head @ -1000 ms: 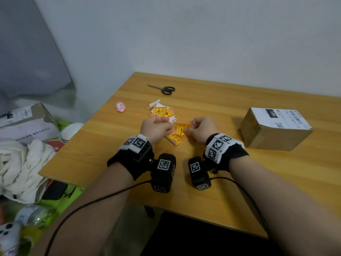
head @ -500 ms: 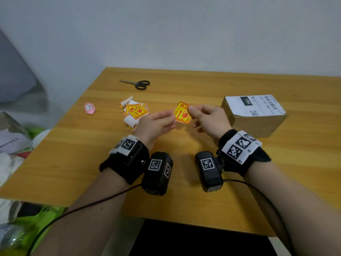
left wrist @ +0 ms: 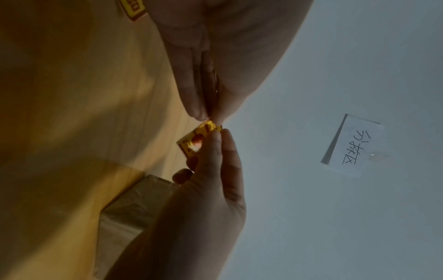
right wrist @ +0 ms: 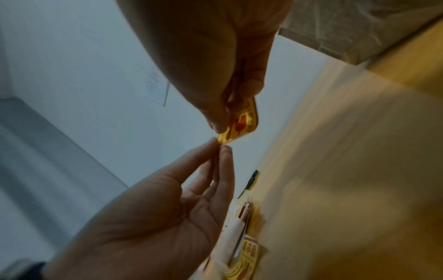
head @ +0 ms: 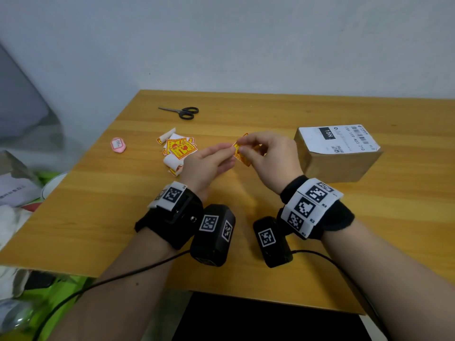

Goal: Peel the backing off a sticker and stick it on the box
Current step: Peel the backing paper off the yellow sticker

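A small yellow-and-red sticker [head: 243,159] is held in the air above the wooden table [head: 246,193] between both hands. My left hand [head: 228,150] pinches its left corner with thumb and fingertips [left wrist: 199,111]. My right hand [head: 246,147] pinches the same corner from the other side, and the sticker [right wrist: 243,121] curves back under its fingers. In the left wrist view the sticker [left wrist: 193,141] shows its printed face. The brown cardboard box [head: 337,163] with a white shipping label stands on the table just right of my right hand.
A pile of the same stickers and curled white backings [head: 178,151] lies left of my left hand. Black scissors [head: 184,112] lie farther back. A pink oval tag [head: 118,144] lies near the table's left edge. A handwritten note [left wrist: 354,145] hangs on the wall.
The sticker came up off the table into both hands. It was held flat facing me half a second ago; now both hands pinch at one corner and it is bent.
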